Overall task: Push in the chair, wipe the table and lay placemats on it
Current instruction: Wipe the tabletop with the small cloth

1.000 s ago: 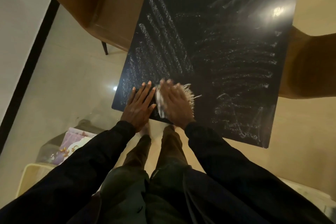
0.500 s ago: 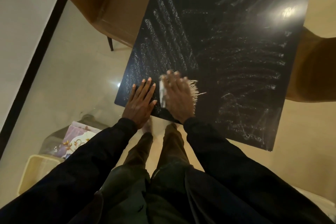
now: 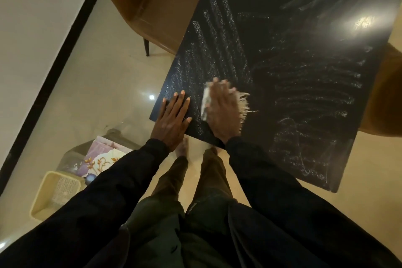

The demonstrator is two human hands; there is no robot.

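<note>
The cloth (image 3: 205, 102) is pressed under the right hand (image 3: 224, 111), fingers straight, and is pushed slightly farther across the surface (image 3: 293, 61) than before. The left hand (image 3: 173, 119) is kept flat, fingers spread, at the near-left corner.

1. No word, label, brand, number or sign can be read anywhere in the head view.
2. The floral-printed mat (image 3: 102, 158) on the floor bears only gold and purple ornament, no letters.
3. The pale marks across the black desk (image 3: 293, 54) are wet wipe streaks, not writing.
</note>
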